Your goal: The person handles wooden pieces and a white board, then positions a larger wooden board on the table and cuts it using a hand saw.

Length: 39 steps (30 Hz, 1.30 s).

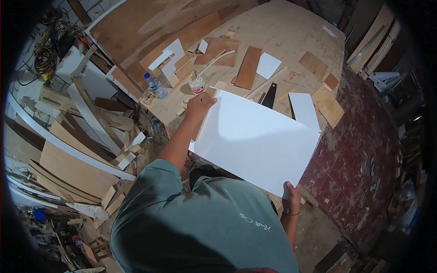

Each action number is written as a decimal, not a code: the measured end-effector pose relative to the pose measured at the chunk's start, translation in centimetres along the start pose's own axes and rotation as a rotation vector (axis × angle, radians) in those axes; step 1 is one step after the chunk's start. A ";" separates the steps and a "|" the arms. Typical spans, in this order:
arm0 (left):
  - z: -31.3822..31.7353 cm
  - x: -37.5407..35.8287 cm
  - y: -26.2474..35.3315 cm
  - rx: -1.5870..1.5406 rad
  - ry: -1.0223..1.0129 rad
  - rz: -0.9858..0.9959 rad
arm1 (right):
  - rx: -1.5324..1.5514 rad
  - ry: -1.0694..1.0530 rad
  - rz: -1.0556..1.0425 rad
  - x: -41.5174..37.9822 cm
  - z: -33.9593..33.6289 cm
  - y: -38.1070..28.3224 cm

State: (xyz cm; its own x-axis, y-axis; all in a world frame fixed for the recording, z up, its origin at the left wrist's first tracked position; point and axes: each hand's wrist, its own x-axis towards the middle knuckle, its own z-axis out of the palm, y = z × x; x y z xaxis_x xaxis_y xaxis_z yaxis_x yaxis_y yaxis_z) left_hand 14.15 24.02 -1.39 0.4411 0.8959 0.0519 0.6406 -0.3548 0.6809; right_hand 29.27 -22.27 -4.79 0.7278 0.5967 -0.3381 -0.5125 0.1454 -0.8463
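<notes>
A large white panel lies tilted across the near side of the wooden workbench. My left hand grips its left end, beside a narrow brown wooden edge. At the panel's near right corner, my right hand holds on with the thumb on top; its other fingers are mostly hidden underneath. Just past the far edge, a dark saw blade shows partly. A white jar with a red label stands near my left hand.
Farther over the bench are a brown board, white pieces and plywood scraps. A plastic bottle with a blue cap stands at the bench's left. Wood offcuts lie at left; red flooring lies right.
</notes>
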 end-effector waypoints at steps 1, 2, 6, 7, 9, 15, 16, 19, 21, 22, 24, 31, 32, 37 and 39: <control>0.1 0.0 0.0 -0.027 0.001 -0.016 | 0.000 0.001 0.004 -0.1 0.0 0.1; 0.2 -0.1 0.0 -0.026 -0.001 -0.019 | 0.021 0.004 0.013 -0.1 0.0 0.1; -0.5 -0.5 0.9 -0.049 0.073 0.003 | 0.064 0.021 0.028 -0.3 1.0 -0.4; -0.9 -0.6 1.2 -0.041 0.042 -0.022 | 0.064 0.020 0.030 -0.3 1.2 -0.5; -1.3 -0.7 1.6 -0.053 0.027 -0.047 | 0.042 0.020 0.025 -0.4 1.3 -0.6; -0.1 -0.2 -0.3 -0.085 0.103 -0.012 | 0.026 0.019 -0.005 -0.2 0.9 0.0; 0.2 -0.1 -0.5 -0.075 0.216 0.065 | 0.029 0.018 -0.010 -0.3 0.6 0.0; -0.1 -1.0 -0.6 -0.222 0.171 0.086 | -0.019 0.035 0.012 -0.1 0.1 0.1; -0.9 -1.7 -0.3 -0.207 0.092 0.041 | 0.011 0.020 0.008 -0.1 -0.1 0.4; -1.2 -2.1 -0.5 -0.192 0.007 -0.018 | 0.010 0.021 0.013 -0.2 -0.1 0.4; -0.7 -1.7 -2.6 -0.227 -0.029 -0.073 | 0.054 0.053 0.026 -0.2 0.1 0.2; -3.1 -1.7 -5.9 -0.859 -0.240 -0.368 | 0.010 0.068 0.002 0.2 -3.2 -0.4; -4.0 -1.9 -5.2 -0.976 -0.297 -0.383 | 0.007 0.061 0.004 0.5 -4.2 -0.5; -3.2 -2.0 -4.4 -1.146 -0.465 -0.402 | -0.038 -0.028 0.019 0.7 -6.4 -1.1; -2.0 -1.9 -3.8 -1.227 -0.487 -0.384 | -0.071 -0.019 0.025 1.1 -7.1 -1.0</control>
State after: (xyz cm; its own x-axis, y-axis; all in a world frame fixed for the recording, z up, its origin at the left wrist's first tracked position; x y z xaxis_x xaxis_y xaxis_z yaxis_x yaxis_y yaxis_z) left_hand 9.61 24.21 -2.66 0.7008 0.6100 -0.3698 -0.0779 0.5808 0.8103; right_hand 33.81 -27.40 -7.25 0.7061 0.6144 -0.3520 -0.4959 0.0743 -0.8652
